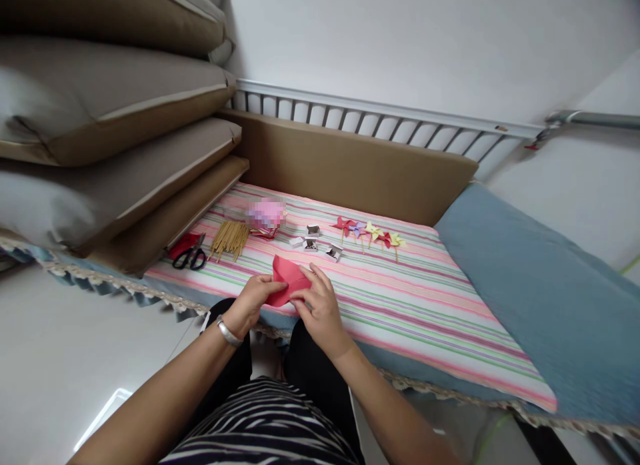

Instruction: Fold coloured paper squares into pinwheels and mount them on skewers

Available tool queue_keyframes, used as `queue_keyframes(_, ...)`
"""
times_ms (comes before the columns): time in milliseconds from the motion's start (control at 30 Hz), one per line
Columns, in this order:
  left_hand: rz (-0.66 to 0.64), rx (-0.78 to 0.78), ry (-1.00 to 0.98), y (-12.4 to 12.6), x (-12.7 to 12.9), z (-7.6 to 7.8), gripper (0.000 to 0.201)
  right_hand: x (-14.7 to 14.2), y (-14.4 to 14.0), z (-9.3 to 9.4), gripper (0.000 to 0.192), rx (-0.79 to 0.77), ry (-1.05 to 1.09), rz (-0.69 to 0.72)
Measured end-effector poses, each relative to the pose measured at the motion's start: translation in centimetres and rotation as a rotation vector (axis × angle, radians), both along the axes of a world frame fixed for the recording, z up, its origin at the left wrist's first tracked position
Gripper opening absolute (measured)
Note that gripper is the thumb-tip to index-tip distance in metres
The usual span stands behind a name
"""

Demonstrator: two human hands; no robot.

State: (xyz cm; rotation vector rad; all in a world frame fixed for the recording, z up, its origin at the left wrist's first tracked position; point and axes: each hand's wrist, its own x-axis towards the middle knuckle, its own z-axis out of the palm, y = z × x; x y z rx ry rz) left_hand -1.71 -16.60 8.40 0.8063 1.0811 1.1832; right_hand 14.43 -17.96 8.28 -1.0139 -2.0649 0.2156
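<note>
Between my two hands is a sheet of red paper (287, 273), creased and held above the front edge of the striped cloth. My left hand (254, 298) pinches its left side, thumb on top. At the paper's right side, my right hand (319, 308) has its thumb and fingers closed on the edge. Beyond the paper lie several small open boxes (334, 253) with contents too small to name. Farther right, a row of finished paper pinwheels (371, 231) in red, purple and yellow lies on sticks.
Black-handled scissors (190, 257) lie at the left beside a red piece (183, 245). Near them are a bundle of thin sticks (229, 239) and a pink paper stack (267, 215), partly blurred. Stacked cushions (125, 138) rise at the left; a brown panel (350, 165) borders the back.
</note>
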Motion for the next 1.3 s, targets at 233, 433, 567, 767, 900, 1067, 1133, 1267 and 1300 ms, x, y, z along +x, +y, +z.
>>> queue_keyframes(233,-0.090,0.009,0.081,-0.1,0.2,-0.1,0.018,-0.7,0.9,0.3,0.004,-0.128,0.012,-0.092)
queue_keyframes(433,-0.142,-0.045,0.095,0.0,-0.2,0.1,0.020,-0.6,1.2,0.4,0.006,-0.212,0.000,-0.091)
queue_keyframes(567,-0.165,-0.073,0.079,0.1,-0.4,0.1,0.022,-0.5,1.2,0.7,0.008,-0.214,-0.029,-0.068)
queue_keyframes(767,-0.223,-0.096,0.037,0.3,-0.7,0.3,0.023,-0.5,1.3,0.6,0.005,-0.213,-0.039,-0.085)
queue_keyframes(900,-0.289,-0.092,-0.022,0.3,-1.0,0.2,0.024,-0.6,1.4,0.6,0.005,-0.228,-0.032,-0.076)
queue_keyframes(1067,-0.327,-0.086,-0.026,0.3,-1.4,0.1,0.025,-0.7,1.4,0.5,0.005,-0.237,-0.036,-0.085)
queue_keyframes(1133,-0.333,-0.075,-0.022,0.3,-1.5,0.2,0.024,-0.7,1.4,0.5,0.006,-0.234,-0.036,-0.094)
queue_keyframes(1267,-0.360,-0.051,0.031,0.3,-1.5,0.3,0.020,-0.8,1.3,0.4,0.006,-0.236,-0.045,-0.120)
queue_keyframes(1300,-0.350,-0.043,0.062,0.3,-1.4,0.2,0.019,-0.9,1.2,0.5,0.006,-0.238,-0.047,-0.124)
